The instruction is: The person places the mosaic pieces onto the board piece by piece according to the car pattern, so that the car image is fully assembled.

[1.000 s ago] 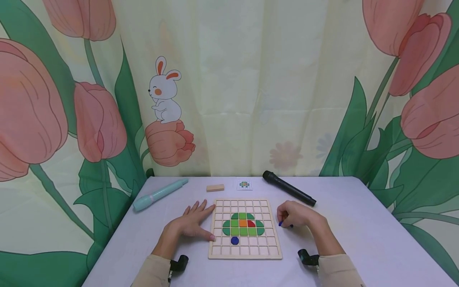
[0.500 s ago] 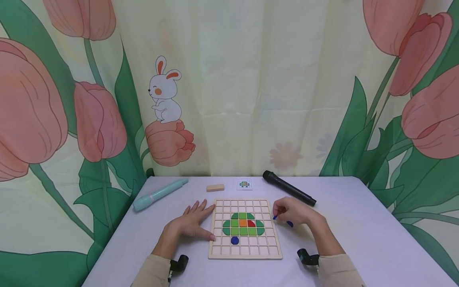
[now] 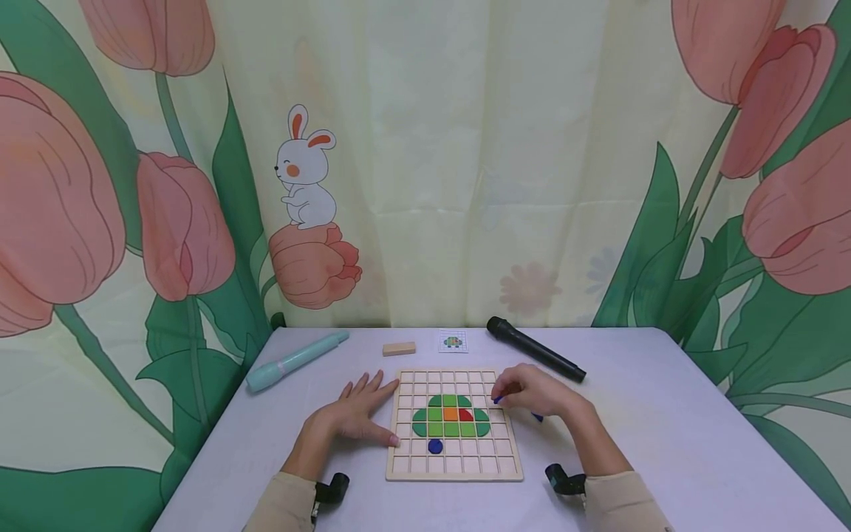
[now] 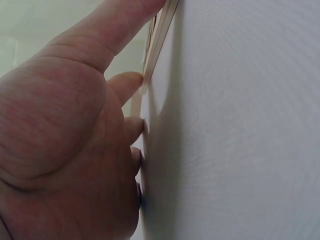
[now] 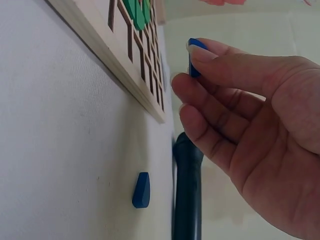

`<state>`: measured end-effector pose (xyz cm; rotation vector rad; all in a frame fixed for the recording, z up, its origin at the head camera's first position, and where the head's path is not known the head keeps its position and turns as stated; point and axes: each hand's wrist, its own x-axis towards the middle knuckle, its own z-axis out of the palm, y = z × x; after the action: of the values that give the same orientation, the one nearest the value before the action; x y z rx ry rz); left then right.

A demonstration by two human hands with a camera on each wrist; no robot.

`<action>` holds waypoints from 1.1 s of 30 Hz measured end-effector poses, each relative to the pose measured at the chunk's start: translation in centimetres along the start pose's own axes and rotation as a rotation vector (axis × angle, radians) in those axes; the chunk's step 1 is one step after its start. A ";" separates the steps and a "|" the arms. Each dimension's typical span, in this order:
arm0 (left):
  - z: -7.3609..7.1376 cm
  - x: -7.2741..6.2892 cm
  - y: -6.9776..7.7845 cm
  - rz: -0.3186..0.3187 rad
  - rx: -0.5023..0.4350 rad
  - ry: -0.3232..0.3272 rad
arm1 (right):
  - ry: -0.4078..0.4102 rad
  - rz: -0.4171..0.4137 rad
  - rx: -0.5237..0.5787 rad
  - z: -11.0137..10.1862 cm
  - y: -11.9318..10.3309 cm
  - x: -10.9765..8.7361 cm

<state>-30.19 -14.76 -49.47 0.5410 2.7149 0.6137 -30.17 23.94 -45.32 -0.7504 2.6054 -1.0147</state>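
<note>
A wooden grid board (image 3: 455,473) lies on the table, with green, orange and red tiles forming a rounded pattern in its middle. One dark blue round piece (image 3: 435,446) sits in a cell below the pattern. My left hand (image 3: 355,414) is spread flat at the board's left edge, thumb and index finger touching the frame. Over the board's right edge, my right hand (image 3: 532,390) pinches a small blue tile (image 5: 193,59) between thumb and fingers. Another blue tile (image 5: 142,190) lies on the table beneath that hand, right of the board.
Behind the board lie a small wooden block (image 3: 399,348) and a printed pattern card (image 3: 453,341). A black microphone (image 3: 537,349) rests at the back right, close to my right hand. To the back left is a teal cylindrical object (image 3: 296,361). A printed curtain (image 3: 425,162) hangs behind the table.
My right hand has lifted the blue tile and moved left from the table to over the board's right edge. The other blue tile has come into sight beneath it. My left hand stays put.
</note>
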 end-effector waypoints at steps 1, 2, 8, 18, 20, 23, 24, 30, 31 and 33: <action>0.0 0.0 0.0 0.001 0.002 0.000 | -0.001 -0.012 0.002 0.0 -0.1 0.0; 0.0 0.0 0.0 0.003 0.004 0.000 | -0.003 -0.022 0.004 0.1 -0.2 0.1; 0.0 0.1 -0.2 0.015 0.018 0.007 | -0.019 -0.054 0.003 0.6 -1.0 0.5; 0.0 0.1 -0.2 0.011 -0.002 0.001 | -0.132 -0.044 0.100 2.4 -2.4 1.3; 0.0 0.1 -0.2 0.007 -0.003 0.001 | -0.156 -0.057 0.111 2.8 -2.6 1.4; 0.1 0.0 -0.2 0.007 0.001 0.002 | -0.181 -0.072 0.119 3.2 -2.9 1.5; 0.0 0.0 -0.2 0.009 0.004 0.001 | -0.186 -0.077 0.116 3.3 -3.0 1.6; -0.1 0.0 -0.1 0.023 0.017 -0.004 | -0.214 -0.092 0.098 4.0 -3.5 1.7; -0.1 0.0 -0.1 0.023 0.018 -0.004 | -0.215 -0.089 0.089 4.1 -3.6 1.7; -0.1 0.0 -0.1 0.023 0.021 -0.004 | -0.217 -0.076 0.067 4.3 -3.8 1.7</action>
<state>-30.30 -14.92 -49.42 0.5783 2.7181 0.5896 -28.46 18.22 -45.89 -0.8948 2.3636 -0.9770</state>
